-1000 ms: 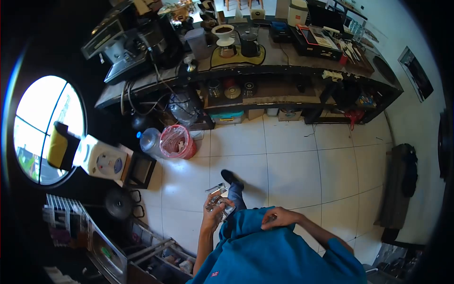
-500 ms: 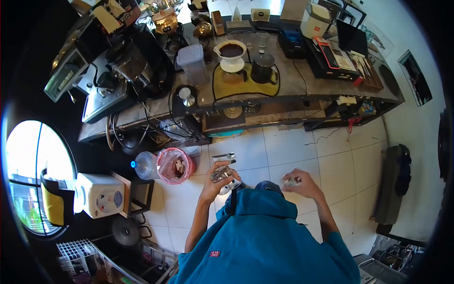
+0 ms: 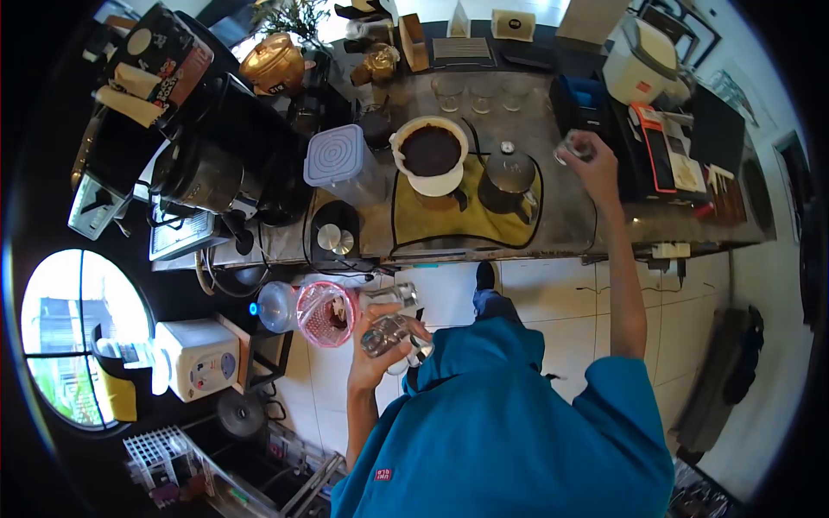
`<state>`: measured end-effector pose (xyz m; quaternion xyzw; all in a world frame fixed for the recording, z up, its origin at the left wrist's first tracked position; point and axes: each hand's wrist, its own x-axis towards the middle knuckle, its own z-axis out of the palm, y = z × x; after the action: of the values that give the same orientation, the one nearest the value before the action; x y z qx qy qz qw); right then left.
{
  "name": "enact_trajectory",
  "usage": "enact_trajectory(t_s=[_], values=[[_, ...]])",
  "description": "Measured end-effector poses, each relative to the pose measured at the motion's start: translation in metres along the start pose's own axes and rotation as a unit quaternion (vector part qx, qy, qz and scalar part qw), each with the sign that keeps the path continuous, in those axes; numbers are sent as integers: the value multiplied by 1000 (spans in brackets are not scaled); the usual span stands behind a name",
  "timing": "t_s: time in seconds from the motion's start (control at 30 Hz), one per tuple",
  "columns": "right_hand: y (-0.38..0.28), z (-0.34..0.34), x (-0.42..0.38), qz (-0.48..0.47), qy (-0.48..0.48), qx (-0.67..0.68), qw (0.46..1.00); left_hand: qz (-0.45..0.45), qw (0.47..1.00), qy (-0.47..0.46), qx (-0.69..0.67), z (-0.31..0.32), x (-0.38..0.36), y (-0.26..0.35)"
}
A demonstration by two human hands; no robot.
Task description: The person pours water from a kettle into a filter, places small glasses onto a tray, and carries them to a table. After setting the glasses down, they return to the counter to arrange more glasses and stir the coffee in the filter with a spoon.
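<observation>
My left hand (image 3: 376,352) is wrapped round several clear glasses (image 3: 389,335), held low in front of my body near the pink bin. Over the counter's right part, my right hand (image 3: 591,164) grips a small clear glass (image 3: 573,150) by its rim. Whether that glass touches the counter I cannot tell. A white dripper (image 3: 435,184) with a paper filter of dark coffee grounds stands on a yellow cloth (image 3: 414,226). Beside it is a dark lidded pitcher (image 3: 508,179). Clear glasses (image 3: 481,95) stand behind them on the counter (image 3: 542,216).
On the counter's left are a lidded plastic container (image 3: 335,157), a scale with a metal piece (image 3: 333,238) and a coffee machine (image 3: 199,177). A black tray with papers (image 3: 682,164) lies right. The pink bin (image 3: 326,314) and a water bottle (image 3: 275,307) stand below.
My right hand has moved forward and up from beside my body to over the counter, with its glass. I am closer to the counter. My left hand still holds its glasses.
</observation>
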<state>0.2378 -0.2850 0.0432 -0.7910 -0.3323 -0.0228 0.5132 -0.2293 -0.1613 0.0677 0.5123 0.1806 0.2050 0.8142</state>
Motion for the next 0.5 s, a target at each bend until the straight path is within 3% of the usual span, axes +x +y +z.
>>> enact_trajectory(t_s=[0.13,0.3,0.4,0.43,0.5], values=[[30,66,65,23,-119,-47,992,52,998,38,17,34,39,21],[62,107,84,7,-156,-99,983,99,992,45,66,65,86,47],[71,117,89,36,-171,-89,981,80,985,70,133,76,112,66],[72,116,86,39,-174,-96,979,76,970,74,221,81,123,79],[78,117,81,45,-180,-78,980,53,975,58,209,89,147,96]])
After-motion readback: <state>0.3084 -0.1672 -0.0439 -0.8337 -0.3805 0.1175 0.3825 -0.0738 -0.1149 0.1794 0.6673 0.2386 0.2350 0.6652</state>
